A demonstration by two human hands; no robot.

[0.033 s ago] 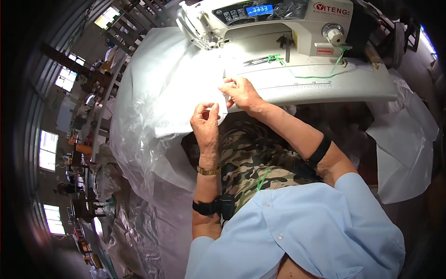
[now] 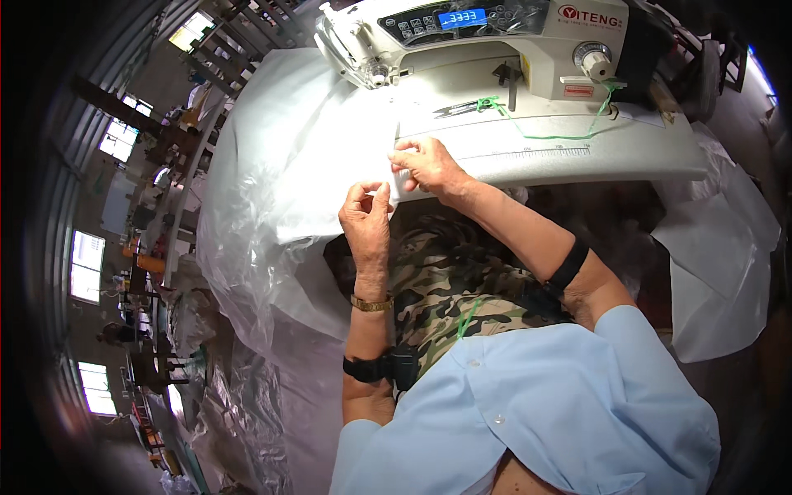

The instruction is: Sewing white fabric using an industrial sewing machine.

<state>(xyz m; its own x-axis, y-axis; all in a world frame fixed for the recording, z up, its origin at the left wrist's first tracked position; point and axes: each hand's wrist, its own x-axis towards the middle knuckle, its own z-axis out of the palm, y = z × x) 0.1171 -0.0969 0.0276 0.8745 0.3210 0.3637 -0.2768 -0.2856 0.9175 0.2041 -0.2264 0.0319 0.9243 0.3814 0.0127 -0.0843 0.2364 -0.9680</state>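
A large sheet of thin white translucent material [image 2: 272, 157] covers the left of the sewing table and hangs down over its front edge. At the table's front edge my left hand [image 2: 365, 216] is closed, thumb against fingers, pinching the edge of this sheet. Just to its upper right, my right hand [image 2: 427, 169] is closed on the sheet's edge too, fingers bent and pressed together. Beyond both hands stands the white sewing machine [image 2: 487, 25], its needle area [image 2: 378, 76] lit brightly. Glare washes out the sheet around the fingertips.
Thread snips [image 2: 458, 109] with a green cord [image 2: 544, 136] lie on the table [image 2: 635, 157] right of my hands. A black upright guide [image 2: 511, 87] stands beneath the machine arm. More white sheeting [image 2: 718, 272] hangs at the right. Cluttered workbenches fill the far left.
Both hands keep nearly the same place and grip. The bit of sheet between them has shifted slightly.
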